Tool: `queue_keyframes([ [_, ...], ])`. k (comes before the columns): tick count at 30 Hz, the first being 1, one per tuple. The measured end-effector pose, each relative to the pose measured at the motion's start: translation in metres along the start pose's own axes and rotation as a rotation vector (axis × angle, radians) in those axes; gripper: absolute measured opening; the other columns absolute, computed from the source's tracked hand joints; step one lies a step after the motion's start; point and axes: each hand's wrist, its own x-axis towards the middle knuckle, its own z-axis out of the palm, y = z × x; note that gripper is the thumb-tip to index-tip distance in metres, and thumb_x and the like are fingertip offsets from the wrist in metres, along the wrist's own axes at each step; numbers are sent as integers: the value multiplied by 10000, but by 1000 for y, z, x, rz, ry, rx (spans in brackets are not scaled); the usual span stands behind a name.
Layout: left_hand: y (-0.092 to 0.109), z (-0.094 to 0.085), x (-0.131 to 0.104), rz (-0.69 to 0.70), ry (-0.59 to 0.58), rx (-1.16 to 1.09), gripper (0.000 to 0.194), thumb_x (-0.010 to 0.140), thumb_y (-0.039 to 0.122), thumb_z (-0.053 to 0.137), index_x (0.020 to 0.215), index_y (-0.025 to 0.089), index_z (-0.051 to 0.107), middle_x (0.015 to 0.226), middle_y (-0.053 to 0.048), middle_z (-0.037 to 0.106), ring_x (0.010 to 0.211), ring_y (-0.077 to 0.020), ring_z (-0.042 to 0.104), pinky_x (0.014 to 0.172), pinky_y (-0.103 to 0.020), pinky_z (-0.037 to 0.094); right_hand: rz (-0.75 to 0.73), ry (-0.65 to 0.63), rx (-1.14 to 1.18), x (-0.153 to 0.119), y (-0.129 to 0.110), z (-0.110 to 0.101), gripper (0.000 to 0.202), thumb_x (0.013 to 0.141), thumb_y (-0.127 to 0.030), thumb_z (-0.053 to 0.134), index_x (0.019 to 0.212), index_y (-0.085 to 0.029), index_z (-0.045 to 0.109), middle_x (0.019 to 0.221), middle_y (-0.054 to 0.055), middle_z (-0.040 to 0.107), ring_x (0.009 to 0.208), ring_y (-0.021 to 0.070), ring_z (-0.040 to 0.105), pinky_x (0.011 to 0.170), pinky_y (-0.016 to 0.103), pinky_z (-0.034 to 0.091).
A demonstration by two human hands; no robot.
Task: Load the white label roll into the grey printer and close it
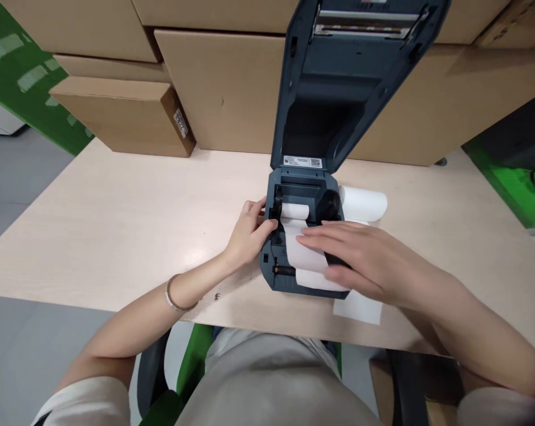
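Observation:
A dark grey label printer (pixel 303 177) stands on the table, its lid (pixel 334 77) raised and tilted back. Inside sits a small white paper roll (pixel 295 211), and from it a paper strip (pixel 300 248) runs toward the printer's front edge. My left hand (pixel 252 231) holds the printer's left wall, thumb over the rim and fingers along the outside. Over the right part of the strip lies my right hand (pixel 360 254), fingers stretched out and seemingly touching the paper. It covers much of the printer's right side.
Behind the printer, large cardboard boxes (pixel 232 89) line the table's back. A smaller flat box (pixel 134 115) leans at the left. A white paper roll (pixel 364 204) lies right of the printer, and a white sheet (pixel 358 309) pokes out near the front edge.

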Motion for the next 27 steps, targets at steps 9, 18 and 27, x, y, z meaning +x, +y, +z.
queue_keyframes([
  [9,7,-2,1,-60,-49,-21,493,880,363,602,1344,203,645,1116,-67,487,1171,-280,538,1119,-478,529,-75,153,-131,-24,-23,24,536,1026,-497,582,1333,-89,746,1428,157,739,1314,358,717,1211,566,541],
  [18,-2,-4,2,-39,-68,-46,547,928,491,695,1408,239,622,1214,-91,527,1160,-280,604,1087,-493,589,-158,194,-235,-17,-30,14,580,1077,-521,478,1206,-53,796,1279,143,807,1165,319,769,1128,501,577],
  [27,-7,-12,-32,938,53,410,807,986,717,603,1590,193,495,1495,-172,573,1468,-341,493,1269,-546,422,-232,199,-159,-23,-28,-1,472,1058,-410,401,1087,-134,783,1020,47,843,933,224,760,1078,413,557],
])
